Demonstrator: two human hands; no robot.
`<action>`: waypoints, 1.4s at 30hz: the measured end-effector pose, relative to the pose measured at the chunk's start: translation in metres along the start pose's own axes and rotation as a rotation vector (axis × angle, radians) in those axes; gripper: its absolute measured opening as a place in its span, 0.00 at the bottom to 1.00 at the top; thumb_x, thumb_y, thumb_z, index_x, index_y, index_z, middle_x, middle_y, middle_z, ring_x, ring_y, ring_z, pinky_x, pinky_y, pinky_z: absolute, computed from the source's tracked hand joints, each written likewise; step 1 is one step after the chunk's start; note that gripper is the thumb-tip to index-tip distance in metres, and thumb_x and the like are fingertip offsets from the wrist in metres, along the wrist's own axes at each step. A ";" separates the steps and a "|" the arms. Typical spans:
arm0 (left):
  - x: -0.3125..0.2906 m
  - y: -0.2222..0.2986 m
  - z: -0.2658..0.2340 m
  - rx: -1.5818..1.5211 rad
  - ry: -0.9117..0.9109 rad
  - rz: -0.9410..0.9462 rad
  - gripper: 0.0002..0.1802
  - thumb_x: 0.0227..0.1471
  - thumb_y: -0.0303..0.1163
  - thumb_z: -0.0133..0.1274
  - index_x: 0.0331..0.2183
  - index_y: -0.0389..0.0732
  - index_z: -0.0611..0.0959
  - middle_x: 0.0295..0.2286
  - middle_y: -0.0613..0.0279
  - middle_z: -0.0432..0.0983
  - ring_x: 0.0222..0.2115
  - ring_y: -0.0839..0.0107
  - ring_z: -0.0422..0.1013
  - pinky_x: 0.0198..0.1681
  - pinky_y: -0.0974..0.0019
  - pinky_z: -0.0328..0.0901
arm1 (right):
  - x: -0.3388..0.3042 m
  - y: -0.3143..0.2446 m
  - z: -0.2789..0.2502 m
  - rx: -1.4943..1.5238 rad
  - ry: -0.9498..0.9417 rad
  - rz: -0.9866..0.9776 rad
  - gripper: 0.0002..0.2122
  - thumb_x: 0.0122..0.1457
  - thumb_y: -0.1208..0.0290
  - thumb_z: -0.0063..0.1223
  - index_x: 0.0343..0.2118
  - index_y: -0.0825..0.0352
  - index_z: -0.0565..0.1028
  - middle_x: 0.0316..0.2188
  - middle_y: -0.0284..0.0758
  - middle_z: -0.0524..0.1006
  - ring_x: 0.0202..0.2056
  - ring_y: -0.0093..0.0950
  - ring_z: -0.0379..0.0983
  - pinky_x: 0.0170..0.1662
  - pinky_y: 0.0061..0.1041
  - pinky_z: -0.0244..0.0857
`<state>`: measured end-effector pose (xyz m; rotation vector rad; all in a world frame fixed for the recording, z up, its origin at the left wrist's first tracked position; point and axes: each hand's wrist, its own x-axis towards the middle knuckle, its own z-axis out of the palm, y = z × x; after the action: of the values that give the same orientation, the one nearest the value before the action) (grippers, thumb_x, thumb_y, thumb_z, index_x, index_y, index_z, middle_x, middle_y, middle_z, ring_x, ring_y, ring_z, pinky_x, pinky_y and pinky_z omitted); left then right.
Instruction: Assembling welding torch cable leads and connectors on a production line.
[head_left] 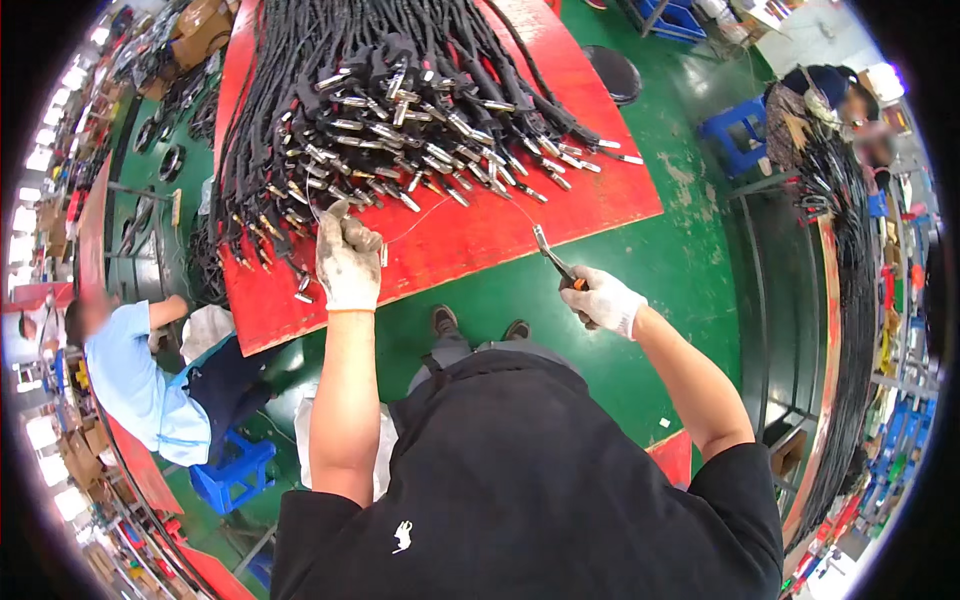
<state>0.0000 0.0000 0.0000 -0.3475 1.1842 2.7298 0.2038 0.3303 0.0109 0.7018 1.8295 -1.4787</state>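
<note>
A large bundle of black cables [380, 80] with silvery metal connector ends lies on the red tabletop [480, 245]. My left hand [348, 258], in a stained white glove, is closed at the near left edge of these ends. A thin pale wire [420, 220] curves away from its fingers over the red surface, and the fingers appear to pinch it. My right hand [603, 300], also gloved, is wrapped round pliers [556, 262] with dark and orange handles. The plier jaws point up and left, just off the table's front edge, close to the wire's far part.
At left a person in light blue [150, 370] sits near a blue stool [235, 470]. Another person [815, 100] works at the far right beside more black cables [840, 200]. A round black stool [612, 75] stands right of the table on the green floor [670, 300].
</note>
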 end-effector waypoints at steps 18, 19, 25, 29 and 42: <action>0.015 -0.024 -0.038 0.079 0.223 0.018 0.19 0.61 0.48 0.57 0.41 0.43 0.76 0.18 0.72 0.67 0.14 0.81 0.61 0.15 0.74 0.56 | -0.037 0.177 -0.072 -0.769 0.456 -0.169 0.07 0.59 0.69 0.51 0.37 0.65 0.75 0.29 0.48 0.79 0.33 0.49 0.77 0.37 0.40 0.70; 0.015 -0.030 -0.038 0.269 0.296 0.036 0.18 0.60 0.45 0.57 0.43 0.41 0.76 0.24 0.67 0.70 0.20 0.76 0.66 0.23 0.69 0.63 | -0.040 0.175 -0.074 -0.773 0.453 -0.164 0.07 0.59 0.69 0.51 0.37 0.65 0.75 0.29 0.48 0.79 0.33 0.49 0.77 0.37 0.40 0.70; -0.023 -0.039 0.017 1.537 -0.066 0.796 0.31 0.55 0.42 0.60 0.57 0.40 0.72 0.58 0.44 0.63 0.58 0.47 0.62 0.62 0.48 0.58 | -0.054 0.049 -0.043 -0.656 0.274 -0.151 0.11 0.59 0.64 0.54 0.37 0.67 0.75 0.28 0.50 0.77 0.32 0.50 0.75 0.37 0.42 0.69; -0.033 -0.027 0.061 1.682 -0.678 0.972 0.24 0.59 0.37 0.52 0.56 0.43 0.73 0.58 0.49 0.66 0.58 0.48 0.63 0.64 0.46 0.55 | -0.056 -0.039 -0.036 -0.640 0.125 -0.319 0.13 0.62 0.60 0.50 0.40 0.66 0.74 0.29 0.51 0.77 0.32 0.52 0.75 0.37 0.44 0.68; -0.030 -0.041 0.083 1.485 -0.989 0.534 0.09 0.53 0.31 0.60 0.38 0.40 0.84 0.33 0.54 0.79 0.37 0.53 0.76 0.43 0.56 0.71 | -0.050 -0.077 -0.031 -0.483 0.013 -0.365 0.11 0.60 0.66 0.54 0.41 0.67 0.74 0.31 0.38 0.77 0.35 0.31 0.74 0.42 0.31 0.68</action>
<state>0.0255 0.0872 0.0347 1.3652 2.4348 1.0678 0.1719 0.3447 0.1011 0.1462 2.2946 -1.1629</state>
